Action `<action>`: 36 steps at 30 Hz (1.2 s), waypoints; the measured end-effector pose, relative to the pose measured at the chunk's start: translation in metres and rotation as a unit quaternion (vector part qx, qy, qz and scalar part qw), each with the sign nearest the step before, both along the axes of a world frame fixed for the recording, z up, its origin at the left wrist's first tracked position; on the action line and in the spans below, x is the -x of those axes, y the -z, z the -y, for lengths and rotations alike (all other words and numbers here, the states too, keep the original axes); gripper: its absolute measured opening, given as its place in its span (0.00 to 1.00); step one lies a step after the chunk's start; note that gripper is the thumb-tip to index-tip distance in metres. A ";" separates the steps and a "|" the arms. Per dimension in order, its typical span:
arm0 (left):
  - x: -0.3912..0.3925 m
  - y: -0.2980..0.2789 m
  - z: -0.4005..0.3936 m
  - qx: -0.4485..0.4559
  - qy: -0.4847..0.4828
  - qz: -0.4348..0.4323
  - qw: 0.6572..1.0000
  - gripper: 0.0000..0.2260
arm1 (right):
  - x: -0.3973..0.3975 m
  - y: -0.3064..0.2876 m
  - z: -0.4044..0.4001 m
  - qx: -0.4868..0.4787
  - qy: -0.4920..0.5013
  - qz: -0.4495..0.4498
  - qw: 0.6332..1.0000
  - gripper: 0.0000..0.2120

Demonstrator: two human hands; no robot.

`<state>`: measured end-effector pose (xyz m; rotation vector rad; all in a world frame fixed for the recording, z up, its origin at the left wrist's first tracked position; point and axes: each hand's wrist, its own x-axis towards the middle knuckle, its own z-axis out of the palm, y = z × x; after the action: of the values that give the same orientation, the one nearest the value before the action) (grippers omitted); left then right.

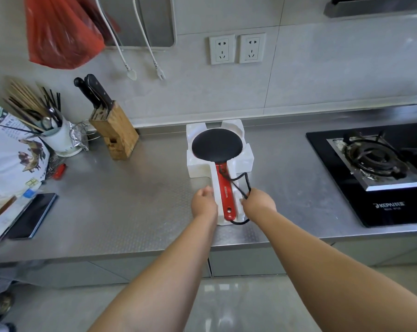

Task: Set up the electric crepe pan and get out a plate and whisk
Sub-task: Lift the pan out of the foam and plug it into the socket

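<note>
The electric crepe pan (217, 146), a black round plate with a red handle (226, 192), lies in a white foam packing tray (244, 156) on the steel counter. Its black power cord (247, 182) loops beside the handle. My left hand (203, 204) grips the left edge of the foam by the handle. My right hand (259, 202) pinches the black cord at the foam's right side. A wire whisk (87, 134) shows partly behind the knife block. No plate is in view.
A wooden knife block (115, 133) and a utensil cup (58, 137) stand at the back left. A printed bag (9, 159) and a phone (32, 215) lie at the left. Two wall sockets (237, 48) are above the pan. A gas hob (375, 164) is at the right.
</note>
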<state>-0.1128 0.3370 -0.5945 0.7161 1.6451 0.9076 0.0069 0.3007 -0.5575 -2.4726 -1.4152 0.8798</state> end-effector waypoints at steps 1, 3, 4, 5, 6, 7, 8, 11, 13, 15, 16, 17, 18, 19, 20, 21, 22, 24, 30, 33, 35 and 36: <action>0.002 0.003 0.003 0.025 0.018 -0.047 0.998 0.14 | 0.001 -0.002 -0.002 -0.009 0.003 -0.004 1.000 0.14; 0.000 0.011 0.009 0.091 0.067 -0.064 0.992 0.18 | 0.002 -0.005 -0.008 -0.029 0.015 -0.020 0.999 0.15; -0.003 0.013 0.011 0.122 0.080 -0.048 0.988 0.20 | 0.001 -0.008 -0.011 -0.040 0.023 -0.029 0.999 0.15; -0.006 0.010 0.013 0.148 0.084 -0.028 0.985 0.21 | 0.001 -0.012 -0.014 -0.048 0.035 -0.041 0.997 0.15; -0.007 0.006 0.015 0.165 0.083 -0.011 0.983 0.22 | 0.000 -0.015 -0.017 -0.054 0.047 -0.051 0.996 0.15; -0.007 0.003 0.014 0.178 0.080 0.007 0.981 0.21 | -0.001 -0.018 -0.020 -0.056 0.055 -0.056 0.995 0.15; -0.007 0.002 0.013 0.193 0.077 0.026 0.978 0.19 | -0.001 -0.022 -0.023 -0.058 0.060 -0.055 0.995 0.15; -0.008 0.001 0.010 0.199 0.078 0.016 0.977 0.16 | -0.003 -0.035 -0.030 -0.056 0.070 -0.040 0.995 0.15; -0.009 0.006 0.009 0.129 0.065 -0.128 0.981 0.15 | -0.006 -0.041 -0.034 -0.052 0.068 -0.050 0.995 0.15; -0.009 0.002 0.007 0.033 0.061 -0.220 0.973 0.13 | -0.009 -0.046 -0.037 -0.059 0.069 -0.084 0.992 0.17; -0.011 -0.005 0.006 0.004 0.085 -0.221 0.971 0.15 | -0.011 -0.049 -0.038 -0.064 0.068 -0.102 0.990 0.17; -0.013 -0.011 0.004 -0.004 0.117 -0.212 0.970 0.20 | -0.013 -0.053 -0.040 -0.065 0.066 -0.118 0.989 0.17; -0.017 -0.018 0.002 0.008 0.134 -0.195 0.972 0.23 | -0.013 -0.055 -0.041 -0.063 0.065 -0.131 0.987 0.17; -0.019 -0.022 -0.002 0.028 0.142 -0.174 0.974 0.24 | -0.014 -0.056 -0.041 -0.056 0.061 -0.144 0.986 0.17; -0.020 -0.025 -0.005 0.044 0.142 -0.146 0.978 0.23 | -0.013 -0.058 -0.042 -0.047 0.053 -0.159 0.985 0.16; -0.020 -0.025 -0.009 0.054 0.136 -0.123 0.982 0.20 | -0.013 -0.058 -0.042 -0.035 0.045 -0.172 0.983 0.13; -0.019 -0.024 -0.010 0.066 0.133 -0.108 0.983 0.18 | -0.013 -0.058 -0.043 -0.022 0.039 -0.182 0.982 0.09; -0.017 -0.019 -0.012 0.069 0.133 -0.091 0.984 0.18 | -0.016 -0.058 -0.046 0.016 0.039 -0.198 0.979 0.07; -0.011 -0.018 -0.011 0.049 0.106 -0.043 0.992 0.16 | -0.016 -0.053 -0.052 0.082 0.059 -0.232 0.967 0.29; -0.006 0.004 -0.026 0.020 0.108 -0.096 0.989 0.12 | -0.002 -0.049 -0.057 0.079 0.025 -0.198 0.977 0.33; -0.002 0.009 -0.032 0.003 0.113 -0.110 0.987 0.12 | 0.005 -0.050 -0.061 0.089 0.003 -0.176 0.980 0.29; -0.001 -0.006 -0.026 -0.003 0.124 -0.124 0.984 0.10 | 0.008 -0.051 -0.064 0.101 0.004 -0.180 0.978 0.25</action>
<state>-0.1118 0.3632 -0.5883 1.0468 1.7211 0.6645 -0.0014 0.3646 -0.5070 -2.2898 -1.2410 1.4461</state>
